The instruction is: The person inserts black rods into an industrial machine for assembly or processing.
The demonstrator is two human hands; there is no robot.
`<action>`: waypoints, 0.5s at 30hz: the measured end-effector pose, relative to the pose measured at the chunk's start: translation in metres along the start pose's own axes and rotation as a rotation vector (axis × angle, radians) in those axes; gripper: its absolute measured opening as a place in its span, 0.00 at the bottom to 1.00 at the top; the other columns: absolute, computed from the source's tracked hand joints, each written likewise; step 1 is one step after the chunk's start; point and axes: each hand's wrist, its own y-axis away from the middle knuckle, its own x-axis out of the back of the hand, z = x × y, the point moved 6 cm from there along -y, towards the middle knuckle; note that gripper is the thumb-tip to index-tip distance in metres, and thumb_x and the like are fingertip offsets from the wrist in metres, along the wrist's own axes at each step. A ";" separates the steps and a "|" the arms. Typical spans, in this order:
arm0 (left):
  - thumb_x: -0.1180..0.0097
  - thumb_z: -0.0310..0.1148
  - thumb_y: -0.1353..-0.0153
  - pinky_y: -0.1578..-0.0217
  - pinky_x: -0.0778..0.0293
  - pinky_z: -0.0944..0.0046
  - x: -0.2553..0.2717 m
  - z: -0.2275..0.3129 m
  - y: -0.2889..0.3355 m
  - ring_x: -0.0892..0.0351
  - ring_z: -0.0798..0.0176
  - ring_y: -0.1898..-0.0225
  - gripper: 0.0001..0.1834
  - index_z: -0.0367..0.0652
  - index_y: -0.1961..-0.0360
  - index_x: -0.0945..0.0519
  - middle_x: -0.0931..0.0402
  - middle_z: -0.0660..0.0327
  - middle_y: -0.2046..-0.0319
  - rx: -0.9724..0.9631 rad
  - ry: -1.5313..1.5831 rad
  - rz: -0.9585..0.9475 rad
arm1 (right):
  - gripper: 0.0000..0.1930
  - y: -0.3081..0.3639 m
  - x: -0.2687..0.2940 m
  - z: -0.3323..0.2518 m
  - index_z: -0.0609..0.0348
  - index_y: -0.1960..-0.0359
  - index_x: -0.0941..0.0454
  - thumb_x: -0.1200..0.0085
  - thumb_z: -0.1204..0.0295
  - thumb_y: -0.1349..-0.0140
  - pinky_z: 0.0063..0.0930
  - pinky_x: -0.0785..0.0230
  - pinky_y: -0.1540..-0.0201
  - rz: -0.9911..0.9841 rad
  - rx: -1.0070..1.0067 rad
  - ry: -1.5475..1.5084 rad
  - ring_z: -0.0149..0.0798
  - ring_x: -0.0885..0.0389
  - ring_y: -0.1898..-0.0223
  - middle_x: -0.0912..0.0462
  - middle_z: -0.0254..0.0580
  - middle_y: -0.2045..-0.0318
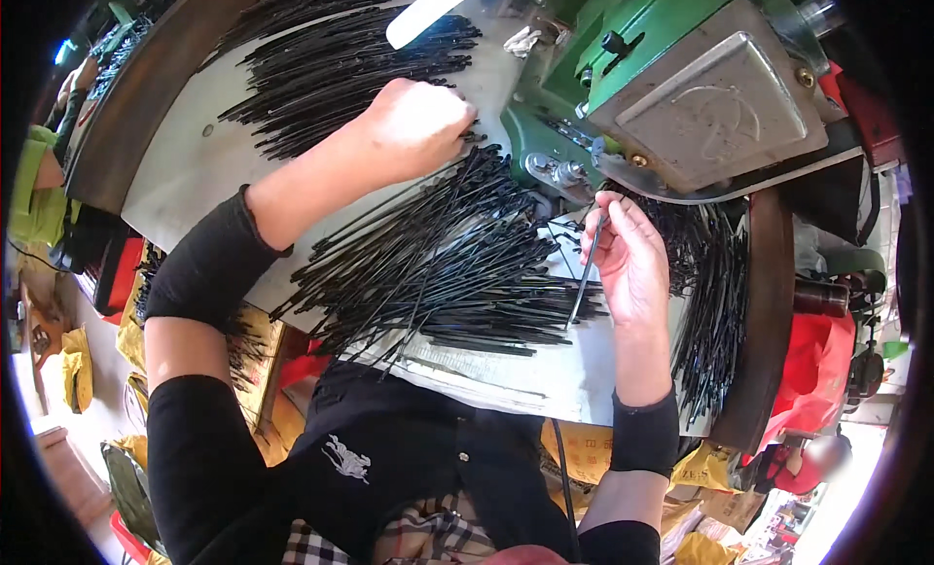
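Observation:
My left hand [418, 127] is closed in a fist above the far pile of thin black rods [321, 79], its knuckles brightly lit. Dark rod ends show by its fingertips, but I cannot make out what is in the grip. My right hand [632, 259] pinches a slim silvery metal tool [584, 288], slanting down toward the white tabletop [574, 370]. Just beyond these fingers is the metal working part [559, 171] of a green machine [662, 40]. Between my hands lies a loose heap of black rods [438, 254], many with knobbed ends.
More black rods [705, 322] lie along the table's right side. Raised brown edges [131, 108] [764, 322] bound the table left and right. A white lamp arm [433, 11] reaches in at the top. Yellow sacks [73, 370] stand on the floor; another person [803, 468] is at lower right.

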 end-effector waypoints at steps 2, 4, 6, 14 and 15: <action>0.47 0.33 0.50 0.69 0.26 0.56 -0.002 -0.001 0.000 0.22 0.51 0.70 0.08 0.38 0.73 0.25 0.25 0.54 0.73 -0.024 -0.042 0.015 | 0.11 0.002 -0.004 0.000 0.63 0.58 0.27 0.55 0.69 0.35 0.21 0.29 0.72 -0.015 -0.017 0.014 0.30 0.23 0.74 0.22 0.39 0.72; 0.47 0.32 0.51 0.72 0.26 0.56 -0.002 -0.003 -0.001 0.22 0.51 0.73 0.07 0.38 0.74 0.25 0.24 0.54 0.73 -0.042 -0.127 0.039 | 0.10 0.003 -0.008 0.000 0.62 0.58 0.27 0.55 0.69 0.35 0.20 0.29 0.72 -0.009 -0.039 0.058 0.29 0.23 0.75 0.22 0.38 0.73; 0.47 0.32 0.51 0.72 0.26 0.56 -0.002 -0.002 0.002 0.23 0.51 0.73 0.07 0.39 0.75 0.26 0.25 0.55 0.74 -0.056 -0.108 0.057 | 0.10 0.003 -0.010 0.001 0.62 0.59 0.27 0.55 0.69 0.35 0.20 0.29 0.73 -0.022 -0.048 0.070 0.29 0.23 0.75 0.22 0.38 0.73; 0.48 0.29 0.50 0.73 0.27 0.55 0.006 0.008 0.014 0.24 0.51 0.72 0.04 0.39 0.75 0.27 0.27 0.56 0.77 -0.126 0.032 0.189 | 0.10 0.004 -0.015 0.003 0.61 0.59 0.26 0.54 0.68 0.35 0.18 0.30 0.73 -0.056 -0.077 0.129 0.28 0.23 0.75 0.22 0.37 0.73; 0.49 0.29 0.49 0.72 0.27 0.55 0.004 0.005 0.014 0.24 0.51 0.72 0.05 0.39 0.75 0.28 0.27 0.56 0.76 -0.105 0.025 0.183 | 0.11 0.004 -0.014 0.004 0.61 0.59 0.26 0.54 0.68 0.35 0.18 0.30 0.73 -0.062 -0.077 0.137 0.27 0.23 0.75 0.22 0.37 0.73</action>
